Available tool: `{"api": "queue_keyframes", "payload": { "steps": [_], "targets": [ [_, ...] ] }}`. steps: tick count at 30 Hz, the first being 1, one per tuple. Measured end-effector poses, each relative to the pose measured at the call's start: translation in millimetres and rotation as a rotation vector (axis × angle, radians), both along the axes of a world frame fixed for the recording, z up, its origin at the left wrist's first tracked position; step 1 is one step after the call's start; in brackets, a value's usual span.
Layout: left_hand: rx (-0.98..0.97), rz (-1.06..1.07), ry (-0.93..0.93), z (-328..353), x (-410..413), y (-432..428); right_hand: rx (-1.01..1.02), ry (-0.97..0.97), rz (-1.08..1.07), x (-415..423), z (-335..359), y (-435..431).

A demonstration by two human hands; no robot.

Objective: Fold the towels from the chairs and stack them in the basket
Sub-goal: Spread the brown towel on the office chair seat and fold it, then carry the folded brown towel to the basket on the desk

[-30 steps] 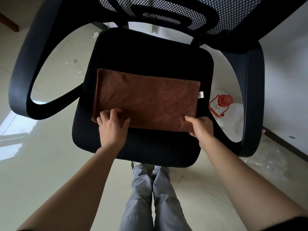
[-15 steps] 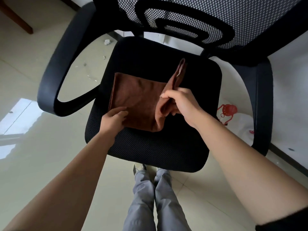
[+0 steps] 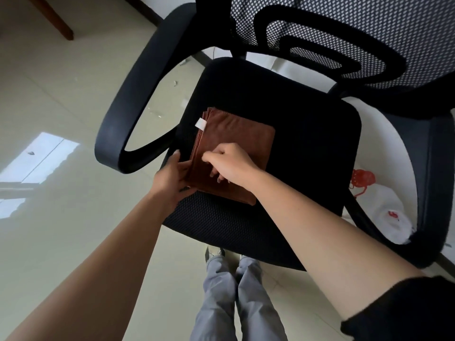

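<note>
Towel [image 3: 236, 141]: rust brown, white tag [image 3: 201, 124]. Chair [image 3: 307, 153]: black, dotted mesh back. Trousers [image 3: 236, 299]: grey. Floor [image 3: 73, 94]: pale cream.

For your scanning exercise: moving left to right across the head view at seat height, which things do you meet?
Floor → left armrest → left hand → towel → bare seat → red-printed bag → right armrest.

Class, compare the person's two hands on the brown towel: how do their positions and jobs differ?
The left hand grips the towel at its left edge, thumb up; the right hand lies on top, fingers curled down. The left hand is beside the towel, the right over it. Both touch the towel on the chair seat.
</note>
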State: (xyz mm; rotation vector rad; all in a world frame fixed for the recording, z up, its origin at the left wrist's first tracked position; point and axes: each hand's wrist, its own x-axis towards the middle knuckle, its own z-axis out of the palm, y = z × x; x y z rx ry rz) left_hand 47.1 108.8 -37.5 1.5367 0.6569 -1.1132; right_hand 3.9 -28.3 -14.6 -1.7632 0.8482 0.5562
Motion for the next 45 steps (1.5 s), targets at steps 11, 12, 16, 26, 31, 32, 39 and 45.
{"api": "queue_keyframes", "payload": {
  "steps": [11, 12, 16, 26, 31, 32, 39, 45],
  "targets": [
    [0.327, -0.389, -0.45, -8, -5, 6, -0.272, 0.016, -0.417, -52, -30, -53],
    [0.369, -0.408, -0.482, -9, -5, 5, -0.272, 0.032, -0.458, -57, -33, -56],
    [0.364, -0.38, -0.556, -13, 0, -7, -0.111, 0.101, -0.636, -67, -39, -59],
    [0.087, -0.306, -0.033, 11, -3, -14, 0.352, 0.119, -0.672, -68, -18, -64],
    [-0.071, -0.19, 0.155, 66, -44, 4, 0.385, 0.161, -0.509, -85, 30, -65],
    [-0.084, -0.156, 0.158, 75, -52, 6, 0.408, 0.164, -0.484, -86, 39, -66],
    [-0.06, 0.009, 0.009, 159, -130, 34, 0.431, 0.116, -0.2, -117, 115, -55],
    [-0.024, 0.246, -0.175, 233, -236, 53, 0.459, 0.042, 0.15, -157, 189, -34]
  ]
}}
